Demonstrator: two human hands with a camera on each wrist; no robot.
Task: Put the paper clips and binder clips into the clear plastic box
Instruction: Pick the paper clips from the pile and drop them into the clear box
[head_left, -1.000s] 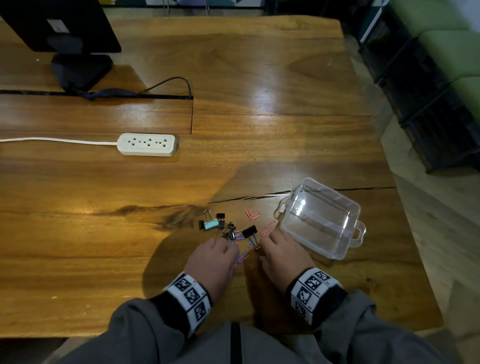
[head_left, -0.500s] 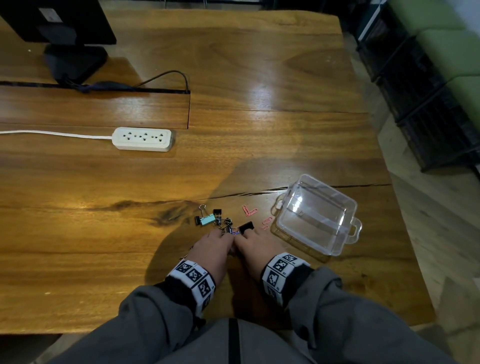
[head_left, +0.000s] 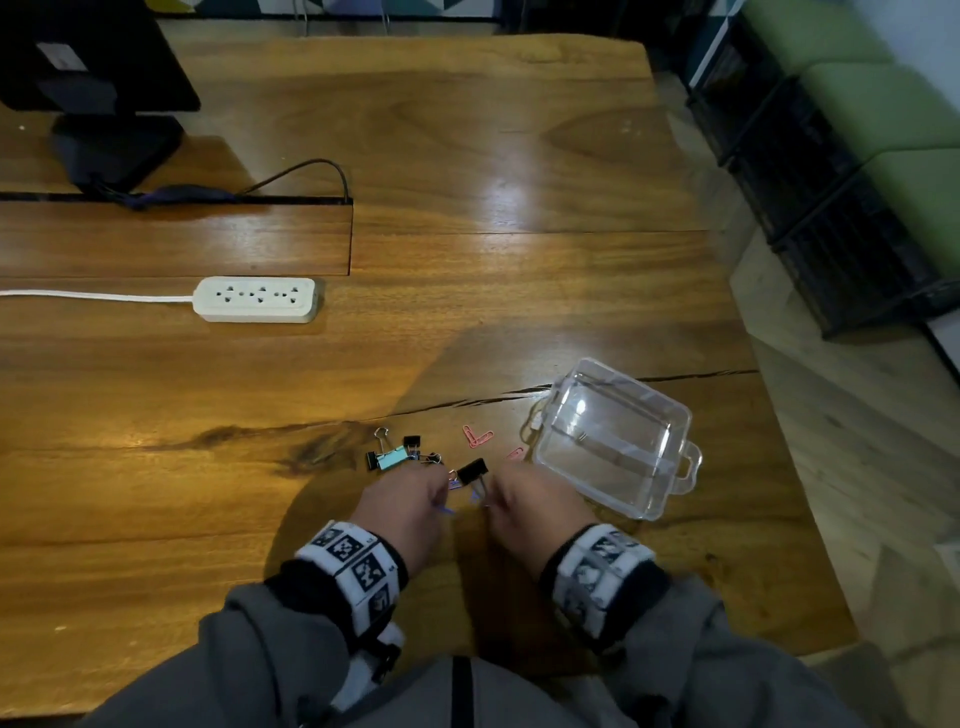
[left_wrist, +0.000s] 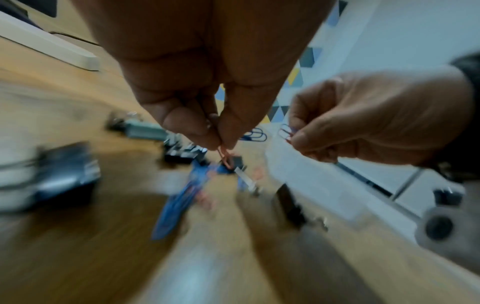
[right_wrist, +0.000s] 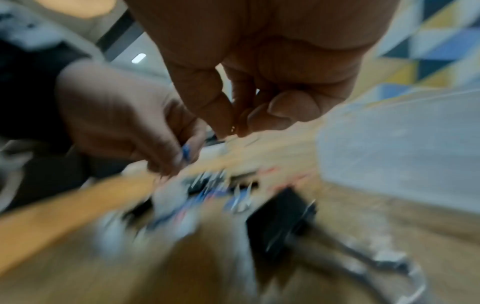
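Left hand (left_wrist: 207, 86): a pink paper clip (left_wrist: 225, 155) is pinched between thumb and forefinger, above the pile. Right hand (left_wrist: 369, 121): a blue paper clip (left_wrist: 285, 131) is pinched at the fingertips. Black binder clip (head_left: 472, 472) lies between the hands; teal binder clip (head_left: 390, 458) and two pink clips (head_left: 477, 436) beyond. Clear plastic box (head_left: 615, 439) sits open just right, unobstructed. Power strip (head_left: 255, 299) and monitor base (head_left: 117, 148) are well behind.
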